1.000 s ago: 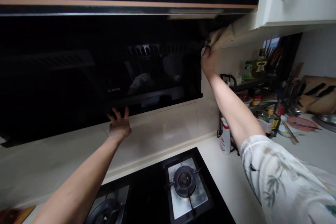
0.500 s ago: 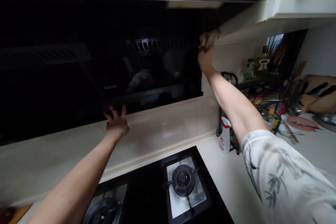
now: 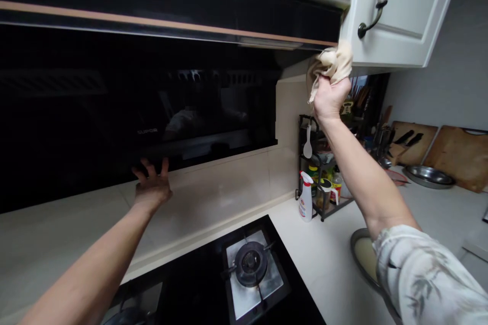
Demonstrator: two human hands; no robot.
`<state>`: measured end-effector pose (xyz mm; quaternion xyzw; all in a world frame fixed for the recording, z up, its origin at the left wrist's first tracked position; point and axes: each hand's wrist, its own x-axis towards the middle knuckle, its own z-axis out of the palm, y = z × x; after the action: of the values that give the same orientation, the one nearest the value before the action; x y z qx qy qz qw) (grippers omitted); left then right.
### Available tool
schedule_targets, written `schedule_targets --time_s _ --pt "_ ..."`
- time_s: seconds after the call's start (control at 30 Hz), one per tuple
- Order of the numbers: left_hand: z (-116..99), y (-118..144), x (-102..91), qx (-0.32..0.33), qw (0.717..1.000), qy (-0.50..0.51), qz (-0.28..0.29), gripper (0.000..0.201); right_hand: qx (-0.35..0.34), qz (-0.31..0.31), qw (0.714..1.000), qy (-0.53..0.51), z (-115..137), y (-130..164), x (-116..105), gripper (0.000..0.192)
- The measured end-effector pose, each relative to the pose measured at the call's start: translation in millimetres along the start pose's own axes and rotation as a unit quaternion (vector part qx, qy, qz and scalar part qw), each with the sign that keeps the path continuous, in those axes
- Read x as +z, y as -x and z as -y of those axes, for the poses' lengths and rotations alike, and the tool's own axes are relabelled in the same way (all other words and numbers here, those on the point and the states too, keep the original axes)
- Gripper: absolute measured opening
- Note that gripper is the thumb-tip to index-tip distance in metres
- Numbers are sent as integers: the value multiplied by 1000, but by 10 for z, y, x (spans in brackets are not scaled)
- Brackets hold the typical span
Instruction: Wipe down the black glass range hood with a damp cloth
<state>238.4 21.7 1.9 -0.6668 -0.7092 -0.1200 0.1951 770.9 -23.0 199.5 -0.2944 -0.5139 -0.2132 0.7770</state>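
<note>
**Cloth carried to the cabinet corner**

Since half a second ago, the cloth (image 3: 331, 63) is shifted rightward from the hood's (image 3: 133, 91) side edge to the cabinet's (image 3: 404, 35) lower corner. It is bunched, beige and crumpled, clenched in the right hand (image 3: 330, 97). The left hand (image 3: 152, 188), fingers spread and released, is pressed under the hood. Wiping seems partway done; the glossy front is judged largely left.

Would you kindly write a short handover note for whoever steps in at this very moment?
Right hand: shut on the cloth, held up at the bottom corner of the white cabinet, beside the range hood.
Left hand: open, fingers spread at the hood's lower edge.
Spray bottle: on the counter by the rack.
Done and left: which surfaces are already wiped cannot be told.
</note>
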Motion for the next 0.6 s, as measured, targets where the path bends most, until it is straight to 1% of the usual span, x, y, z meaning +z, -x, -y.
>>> schedule_targets --time_s 0.07,0.13,0.2,0.23,0.3,0.4,0.5,0.6 --pt "-9 11 -14 0 1000 -4 1 101 2 -1 1000 15 44 -7 76 48" --pt "-13 17 -24 0 1000 -11 1 103 18 2 1000 24 71 -17 156 46" --pt "-12 15 -27 -1 1000 -19 1 104 31 10 999 30 92 -23 171 44" --pt "-9 12 -27 0 1000 -22 0 104 32 14 999 34 106 -20 145 42" --pt "-5 2 -20 2 1000 -22 2 105 22 18 998 53 152 -2 40 40" --pt "-2 -10 -2 4 1000 -14 4 105 -1 7 993 119 275 51 -172 39" --pt "-6 -7 5 2 1000 -12 -5 102 -39 8 978 206 423 134 -398 47" --pt "-14 4 -5 12 1000 -6 -11 94 -78 34 957 277 529 236 -634 56"
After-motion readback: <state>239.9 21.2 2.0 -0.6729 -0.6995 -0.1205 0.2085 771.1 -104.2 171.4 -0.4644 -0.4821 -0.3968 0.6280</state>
